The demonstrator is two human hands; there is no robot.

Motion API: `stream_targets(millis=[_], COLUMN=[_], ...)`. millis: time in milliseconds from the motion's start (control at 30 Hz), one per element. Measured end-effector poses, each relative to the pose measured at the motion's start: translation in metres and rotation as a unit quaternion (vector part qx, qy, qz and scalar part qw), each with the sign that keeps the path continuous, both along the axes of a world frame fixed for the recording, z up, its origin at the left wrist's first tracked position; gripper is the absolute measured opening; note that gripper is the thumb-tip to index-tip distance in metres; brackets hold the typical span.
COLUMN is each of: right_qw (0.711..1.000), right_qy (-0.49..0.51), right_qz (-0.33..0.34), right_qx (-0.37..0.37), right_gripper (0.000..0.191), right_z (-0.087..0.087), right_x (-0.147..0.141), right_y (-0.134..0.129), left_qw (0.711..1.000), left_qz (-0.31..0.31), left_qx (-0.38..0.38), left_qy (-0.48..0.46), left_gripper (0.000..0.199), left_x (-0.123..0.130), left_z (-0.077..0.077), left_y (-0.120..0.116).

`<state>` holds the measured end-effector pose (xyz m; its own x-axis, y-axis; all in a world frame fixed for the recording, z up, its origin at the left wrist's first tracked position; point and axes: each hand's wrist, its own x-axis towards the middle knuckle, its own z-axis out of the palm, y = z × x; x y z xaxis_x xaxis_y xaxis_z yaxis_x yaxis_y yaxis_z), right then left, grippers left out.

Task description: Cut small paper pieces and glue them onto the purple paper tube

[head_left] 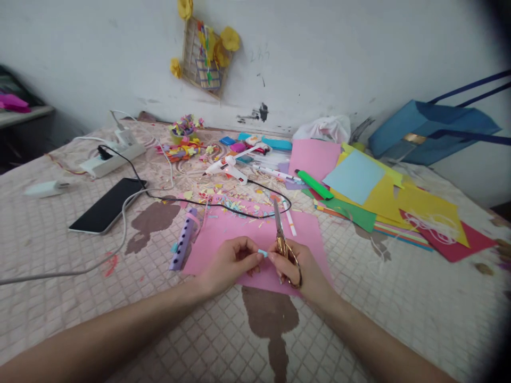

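A small light blue paper piece (262, 253) is pinched between the thumb and fingertips of my left hand (235, 263). My right hand (300, 264) is closed around gold-handled scissors (281, 246), whose blades point away from me. The right thumb and fingertips also reach the end of the blue piece; whether they grip it firmly is too small to tell. Both hands are just above a pink paper sheet (223, 229). Tiny coloured paper scraps (235, 205) lie scattered across its far edge.
A white hot glue gun (228, 167) lies behind the sheet, its black cord curving over the scraps. Left of it are a phone (107, 206), a power strip (114, 159) and a dotted purple paper strip (183, 242). Coloured paper sheets (371, 186), a green marker (314, 184) and a blue bag (431, 130) are rightward.
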<state>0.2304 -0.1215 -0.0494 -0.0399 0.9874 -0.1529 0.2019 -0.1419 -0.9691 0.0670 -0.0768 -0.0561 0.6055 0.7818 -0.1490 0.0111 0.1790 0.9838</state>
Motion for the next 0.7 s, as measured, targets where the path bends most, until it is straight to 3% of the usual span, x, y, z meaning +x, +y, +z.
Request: stream_targets(millis=[300,467,700], right_qw=[1.000,0.998,0.997], right_qy=[0.017,0.060,-0.023], right_qz=[-0.001,0.001,0.069], right_qx=[0.004,-0.020,-0.029], right_gripper=[0.021,0.036,0.039], right_z=[-0.002,0.002,0.010], right_x=[0.000,0.002,0.002], right_y=[-0.002,-0.006,-0.011], left_qw=[1.000,0.998,0.986], left_qz=[0.008,0.035,0.084], left_qx=[-0.026,-0.050,-0.081], left_qy=[-0.008,-0.034,-0.123], left_gripper=[0.026,0.022,0.018], left_x=[-0.001,-0.004,-0.010], left_z=[0.005,0.005,0.006], left_y=[0.003,0.006,0.012])
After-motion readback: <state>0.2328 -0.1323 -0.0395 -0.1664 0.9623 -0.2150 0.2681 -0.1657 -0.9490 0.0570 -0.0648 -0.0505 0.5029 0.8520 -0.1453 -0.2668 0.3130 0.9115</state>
